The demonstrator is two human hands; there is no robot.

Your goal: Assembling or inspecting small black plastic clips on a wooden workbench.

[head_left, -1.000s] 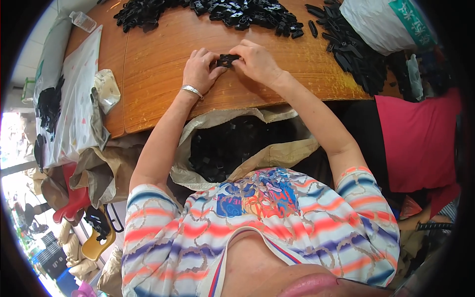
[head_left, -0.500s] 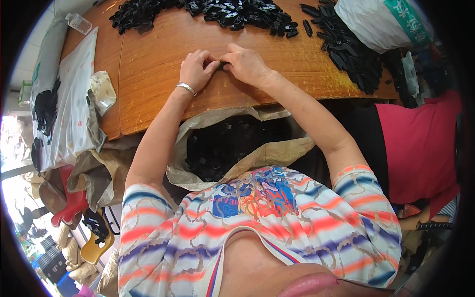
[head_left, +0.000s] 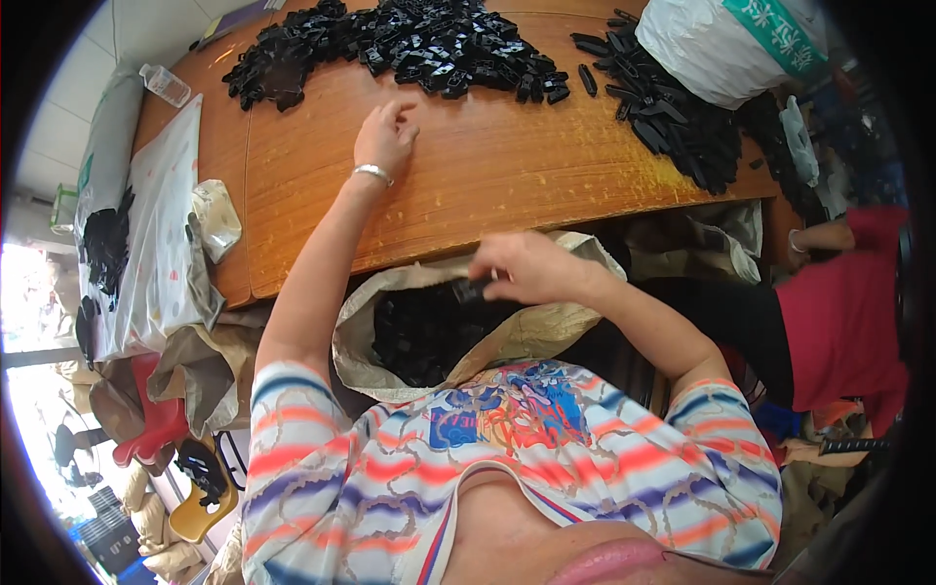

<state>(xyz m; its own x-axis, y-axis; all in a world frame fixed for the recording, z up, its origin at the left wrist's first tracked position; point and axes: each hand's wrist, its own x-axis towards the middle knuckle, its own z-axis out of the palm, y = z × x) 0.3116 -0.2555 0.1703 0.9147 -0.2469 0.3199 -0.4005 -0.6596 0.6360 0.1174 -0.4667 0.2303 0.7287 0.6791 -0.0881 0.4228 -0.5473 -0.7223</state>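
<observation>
My left hand (head_left: 386, 138), with a silver bracelet at the wrist, is over the wooden table just short of a heap of small black plastic parts (head_left: 458, 49). Its fingers are loosely bent and apart, and I see nothing in them. Nearer me, my right hand (head_left: 534, 268) hovers above the mouth of a beige woven sack (head_left: 356, 327), thumb and fingers apart. Inside the sack lie many black plastic parts (head_left: 424, 331). A dark piece shows just by the right fingertips; whether it is falling or lying in the sack I cannot tell.
Longer black parts (head_left: 673, 117) are piled at the table's right beside a white plastic bag (head_left: 697, 49). At left are a clear bottle (head_left: 166, 85) and a small clear bag (head_left: 215, 216). A person in a red top (head_left: 843, 312) is close on the right.
My hands were together over the table around a small dark piece. The right hand has since swung back over the sack and opened; the left has stayed over the table, its fingers loosening.
</observation>
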